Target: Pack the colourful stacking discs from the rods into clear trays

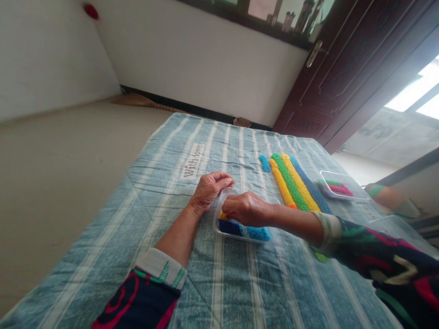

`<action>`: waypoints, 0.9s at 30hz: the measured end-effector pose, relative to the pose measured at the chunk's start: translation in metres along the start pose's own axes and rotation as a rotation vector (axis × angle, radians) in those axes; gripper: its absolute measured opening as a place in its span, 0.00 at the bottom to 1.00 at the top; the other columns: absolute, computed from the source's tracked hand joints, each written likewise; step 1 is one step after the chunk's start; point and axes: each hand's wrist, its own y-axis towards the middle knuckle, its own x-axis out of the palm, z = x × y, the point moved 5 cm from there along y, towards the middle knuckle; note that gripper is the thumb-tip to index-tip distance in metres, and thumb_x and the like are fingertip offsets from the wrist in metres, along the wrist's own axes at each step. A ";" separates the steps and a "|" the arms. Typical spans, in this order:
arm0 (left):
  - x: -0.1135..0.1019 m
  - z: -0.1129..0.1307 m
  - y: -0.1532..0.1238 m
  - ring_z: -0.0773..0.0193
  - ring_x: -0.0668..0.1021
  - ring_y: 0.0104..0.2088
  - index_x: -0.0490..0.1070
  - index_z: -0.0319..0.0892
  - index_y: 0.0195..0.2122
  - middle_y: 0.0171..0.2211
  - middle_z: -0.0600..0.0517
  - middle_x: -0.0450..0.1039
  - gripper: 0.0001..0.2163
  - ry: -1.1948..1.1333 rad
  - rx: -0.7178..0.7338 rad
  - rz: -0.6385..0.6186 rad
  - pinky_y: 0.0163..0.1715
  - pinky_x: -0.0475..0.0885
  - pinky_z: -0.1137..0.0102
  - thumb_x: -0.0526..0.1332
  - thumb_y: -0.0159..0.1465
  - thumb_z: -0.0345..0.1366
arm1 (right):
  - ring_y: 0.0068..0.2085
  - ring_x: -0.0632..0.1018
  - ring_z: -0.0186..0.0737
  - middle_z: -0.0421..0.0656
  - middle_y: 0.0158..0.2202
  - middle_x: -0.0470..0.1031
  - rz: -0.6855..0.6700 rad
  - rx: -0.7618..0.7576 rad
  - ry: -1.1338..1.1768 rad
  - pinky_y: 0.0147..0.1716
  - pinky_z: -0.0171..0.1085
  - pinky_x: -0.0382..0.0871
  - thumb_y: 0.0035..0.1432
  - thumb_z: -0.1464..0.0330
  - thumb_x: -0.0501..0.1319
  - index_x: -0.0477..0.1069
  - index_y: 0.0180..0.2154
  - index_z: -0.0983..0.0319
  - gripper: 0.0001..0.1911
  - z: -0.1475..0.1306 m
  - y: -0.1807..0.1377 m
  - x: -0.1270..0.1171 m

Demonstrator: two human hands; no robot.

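A clear plastic container (224,235) sits on the striped cloth. Inside it lie dark blue (229,227) and light blue (259,233) bumpy-textured pieces. My right hand (247,208) reaches over the container from the right, fingers bent down into it and closed around a small yellow piece (223,215). At the container's far left corner is my left hand (212,187), its fingers curled and pressed together. Whatever the left fingers hold, if anything, is hidden.
Long bumpy strips in yellow (283,185), green (290,183) and blue (308,185) lie right of the hands, beside a short blue piece (264,163). Another clear container (358,196) holds pink and green pieces. A dark red door (329,77) stands behind.
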 end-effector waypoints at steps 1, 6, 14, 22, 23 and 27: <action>0.000 0.000 0.000 0.66 0.77 0.28 0.75 0.38 0.29 0.26 0.51 0.78 0.11 0.000 -0.001 0.001 0.32 0.70 0.71 0.70 0.46 0.37 | 0.28 0.68 0.31 0.41 0.30 0.71 0.016 0.003 0.031 0.26 0.31 0.57 0.58 0.74 0.56 0.68 0.31 0.62 0.05 0.002 0.000 0.000; 0.000 0.000 0.000 0.66 0.77 0.29 0.76 0.37 0.29 0.27 0.51 0.78 0.11 -0.007 0.002 -0.008 0.32 0.71 0.72 0.71 0.46 0.37 | 0.27 0.68 0.31 0.38 0.27 0.71 0.070 0.052 0.155 0.29 0.31 0.61 0.55 0.74 0.60 0.70 0.30 0.62 0.02 0.010 0.000 0.005; -0.001 0.004 -0.001 0.65 0.78 0.31 0.77 0.37 0.30 0.28 0.50 0.78 0.12 0.029 -0.003 -0.012 0.34 0.71 0.71 0.71 0.47 0.38 | 0.26 0.69 0.29 0.38 0.28 0.73 0.127 0.121 0.194 0.29 0.31 0.62 0.58 0.70 0.60 0.72 0.32 0.63 0.03 0.007 -0.005 -0.025; -0.002 0.005 0.001 0.67 0.78 0.31 0.78 0.39 0.30 0.30 0.51 0.79 0.11 0.072 -0.015 -0.014 0.33 0.71 0.74 0.71 0.48 0.39 | 0.23 0.70 0.30 0.36 0.22 0.70 0.432 0.608 0.099 0.26 0.32 0.63 0.48 0.66 0.65 0.74 0.35 0.64 0.11 0.116 -0.042 -0.106; -0.003 0.004 0.001 0.67 0.78 0.31 0.78 0.39 0.30 0.30 0.51 0.80 0.11 0.068 -0.012 -0.014 0.34 0.72 0.74 0.71 0.48 0.39 | 0.22 0.70 0.30 0.36 0.22 0.70 0.397 0.648 0.112 0.25 0.32 0.63 0.47 0.68 0.64 0.74 0.35 0.64 0.11 0.129 -0.047 -0.107; -0.004 0.003 0.003 0.65 0.79 0.32 0.78 0.39 0.31 0.30 0.51 0.80 0.10 0.075 0.000 -0.018 0.36 0.73 0.72 0.70 0.49 0.38 | 0.20 0.72 0.30 0.35 0.20 0.71 0.201 0.755 0.100 0.24 0.31 0.64 0.46 0.72 0.63 0.76 0.33 0.64 0.09 0.156 -0.063 -0.098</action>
